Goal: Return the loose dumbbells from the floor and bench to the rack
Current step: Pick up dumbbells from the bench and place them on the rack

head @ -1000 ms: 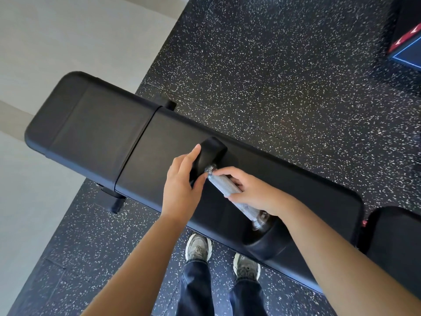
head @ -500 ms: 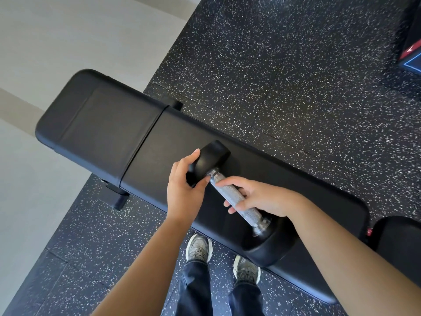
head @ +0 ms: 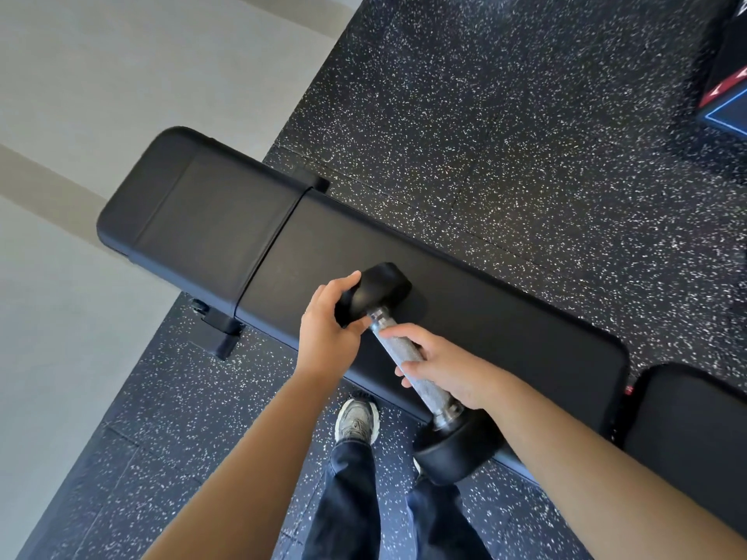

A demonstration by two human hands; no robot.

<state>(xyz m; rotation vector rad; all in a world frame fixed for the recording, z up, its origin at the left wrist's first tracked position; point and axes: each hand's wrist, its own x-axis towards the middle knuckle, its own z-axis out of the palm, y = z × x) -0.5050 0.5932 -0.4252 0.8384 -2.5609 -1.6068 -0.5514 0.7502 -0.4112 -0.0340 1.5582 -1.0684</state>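
Observation:
A black-headed dumbbell point(head: 380, 295) with a knurled steel handle lies across the black padded bench point(head: 226, 228). Its far head rests on the pad and its near head hangs past the bench's front edge. My left hand point(head: 325, 333) cups the far head from the left side. My right hand point(head: 442, 363) wraps the handle near its middle. No rack is in view.
The bench stands on black speckled rubber flooring point(head: 505, 135), with pale smooth floor point(head: 81, 95) to the left. A second black pad point(head: 687, 430) sits at the right. A dark box with red and blue edges point(head: 727, 82) is at the top right. My shoes point(head: 355, 420) are below the bench.
The dumbbell has slid toward me, so its near head now overhangs the bench's front edge. Both hands kept their hold and moved with it.

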